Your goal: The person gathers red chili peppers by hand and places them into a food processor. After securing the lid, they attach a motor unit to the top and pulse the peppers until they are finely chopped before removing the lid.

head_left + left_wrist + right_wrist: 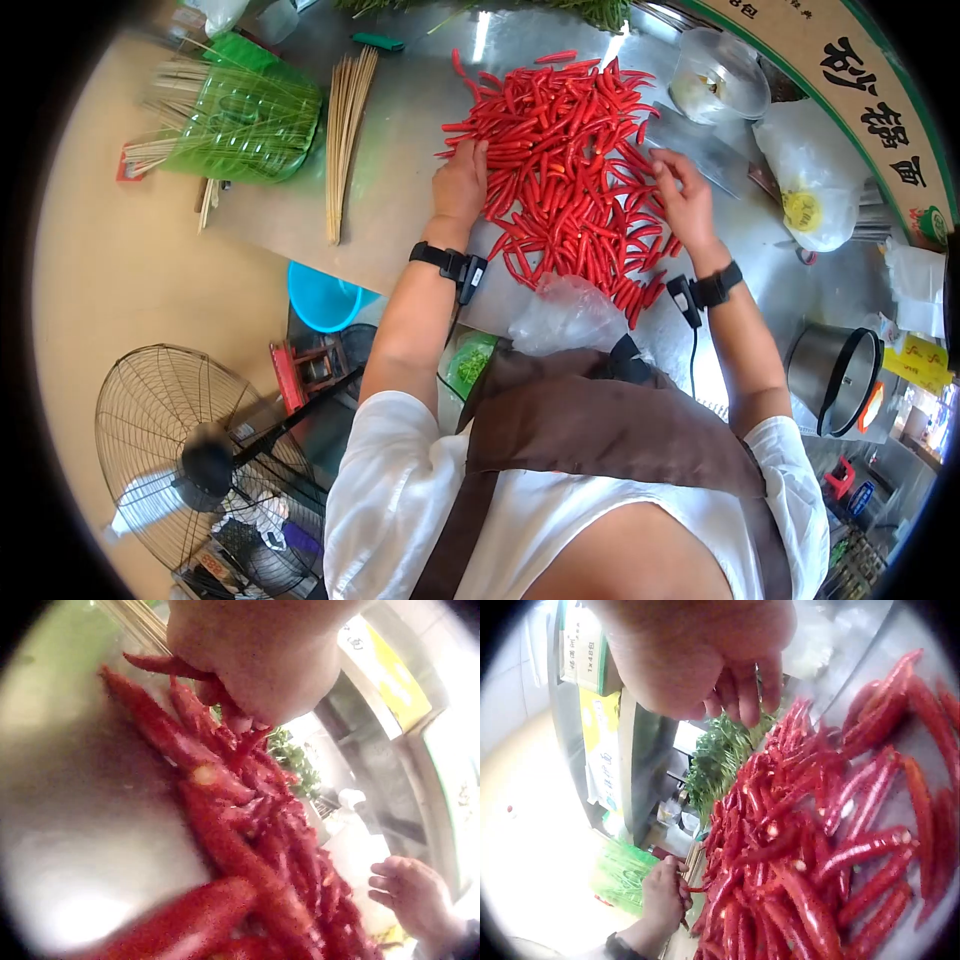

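A big heap of red chili peppers (pixel 565 160) is spread over the metal worktop. At the heap's left edge my left hand (pixel 460 185) has its fingers curled on a few chilies; one sticks out beside the hand (pixel 255 660) in the left wrist view. From the right wrist view, chili tips poke out around the left hand's fingers (pixel 664 896). My right hand (pixel 685 195) hovers at the heap's right edge, its fingers loosely bent. Nothing shows within the right hand (pixel 705 660) in its own wrist view.
Bamboo skewers (pixel 350 140) lie left of the heap, near a green basket (pixel 250 120). A cleaver blade (pixel 700 150) lies to the right, beside a clear tub (pixel 720 75) and a white plastic bag (pixel 815 190). A crumpled clear bag (pixel 570 315) sits at the front edge. Leafy greens (pixel 724 757) lie behind.
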Available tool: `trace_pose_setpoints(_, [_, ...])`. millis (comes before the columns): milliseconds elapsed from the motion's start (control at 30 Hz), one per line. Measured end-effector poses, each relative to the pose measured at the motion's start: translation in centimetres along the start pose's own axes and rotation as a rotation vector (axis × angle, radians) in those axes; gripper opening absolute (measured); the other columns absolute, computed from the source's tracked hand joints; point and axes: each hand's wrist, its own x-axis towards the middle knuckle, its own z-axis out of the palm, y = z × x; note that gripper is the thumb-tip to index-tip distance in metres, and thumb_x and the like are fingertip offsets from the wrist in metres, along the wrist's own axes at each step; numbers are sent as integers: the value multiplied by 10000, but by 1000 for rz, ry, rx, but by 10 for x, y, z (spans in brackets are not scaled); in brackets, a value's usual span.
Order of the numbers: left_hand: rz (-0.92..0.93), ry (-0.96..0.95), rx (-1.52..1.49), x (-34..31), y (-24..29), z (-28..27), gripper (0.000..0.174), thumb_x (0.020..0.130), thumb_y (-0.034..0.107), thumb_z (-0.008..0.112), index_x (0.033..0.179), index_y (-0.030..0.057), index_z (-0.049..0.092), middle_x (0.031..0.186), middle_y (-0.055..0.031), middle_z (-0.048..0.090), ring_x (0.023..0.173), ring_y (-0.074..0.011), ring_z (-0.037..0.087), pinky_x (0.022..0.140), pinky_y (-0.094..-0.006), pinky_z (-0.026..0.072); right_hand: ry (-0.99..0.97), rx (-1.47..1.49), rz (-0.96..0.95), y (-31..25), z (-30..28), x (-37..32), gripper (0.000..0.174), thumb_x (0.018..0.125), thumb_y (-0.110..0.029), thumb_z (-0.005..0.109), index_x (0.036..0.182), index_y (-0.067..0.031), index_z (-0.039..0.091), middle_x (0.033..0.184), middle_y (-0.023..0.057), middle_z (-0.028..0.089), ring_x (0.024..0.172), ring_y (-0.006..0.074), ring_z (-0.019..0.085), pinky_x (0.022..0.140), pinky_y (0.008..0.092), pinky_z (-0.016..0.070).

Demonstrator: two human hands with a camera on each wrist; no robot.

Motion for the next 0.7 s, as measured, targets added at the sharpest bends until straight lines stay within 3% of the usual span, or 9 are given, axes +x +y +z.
trace_pose_setpoints(100, [-14, 26, -315, 11, 16, -9, 181, 983, 222, 484, 1016, 70, 577, 809, -120, 673, 734, -322, 659, 640, -423, 517, -10, -71, -69, -4, 4, 30, 224, 912, -145, 620, 1095, -20, 655, 964, 133, 662, 886, 219, 635, 780, 308, 494])
trace_pose_setpoints(200, [77, 38, -498, 15, 17, -4, 184, 987, 152, 474, 1067, 52, 607, 952, -131, 672, 864, -304, 647, 762, -370, 508, -144, -155, -107, -11, 25, 51, 250, 882, -218, 656, 1051, -35, 668, 948, 148, 661, 839, 273, 632, 744, 338, 499])
trace_pose_setpoints(300, [252, 83, -411, 17, 14, -3, 191, 964, 122, 505, 1080, 59, 642, 1039, -113, 659, 992, -294, 604, 889, -385, 460, -346, -353, -92, -25, 58, 59, 295, 851, -275, 680, 1003, -25, 640, 932, 162, 661, 826, 318, 636, 726, 391, 502])
trace_pose_setpoints(400, [191, 187, -360, 13, 20, -9, 125, 873, 90, 595, 960, 78, 683, 1020, -95, 648, 995, -319, 569, 889, -435, 431, -405, -572, -126, -27, 84, 61, 304, 840, -298, 674, 959, -29, 595, 919, 181, 663, 835, 359, 640, 717, 454, 495])
trace_pose_setpoints(500, [232, 67, -308, 6, 21, -8, 170, 837, 135, 654, 996, 89, 691, 996, -86, 648, 1003, -293, 574, 930, -424, 412, -452, -587, 0, -23, 94, 61, 265, 873, -279, 624, 957, -34, 572, 864, 206, 660, 830, 393, 640, 716, 505, 477])
trace_pose_setpoints(600, [254, 33, -200, 4, 35, -2, 183, 789, 158, 695, 963, 102, 701, 933, -72, 634, 951, -293, 572, 864, -429, 425, -416, -540, 38, -8, 95, 64, 259, 893, -272, 601, 953, -22, 568, 813, 225, 645, 799, 415, 629, 704, 519, 471])
trace_pose_setpoints(633, [277, 33, -170, 6, 38, 2, 191, 780, 182, 709, 960, 118, 705, 900, -59, 625, 911, -286, 570, 806, -429, 427, -377, -537, -36, -2, 93, 62, 251, 916, -269, 574, 938, -19, 560, 763, 232, 630, 751, 433, 617, 664, 523, 471])
trace_pose_setpoints(700, [250, 27, -104, 9, 43, 12, 201, 774, 203, 718, 959, 126, 709, 896, -62, 625, 911, -284, 571, 798, -433, 428, -315, -563, -101, 5, 89, 60, 246, 927, -274, 564, 922, -28, 558, 738, 226, 624, 723, 431, 614, 638, 521, 469])
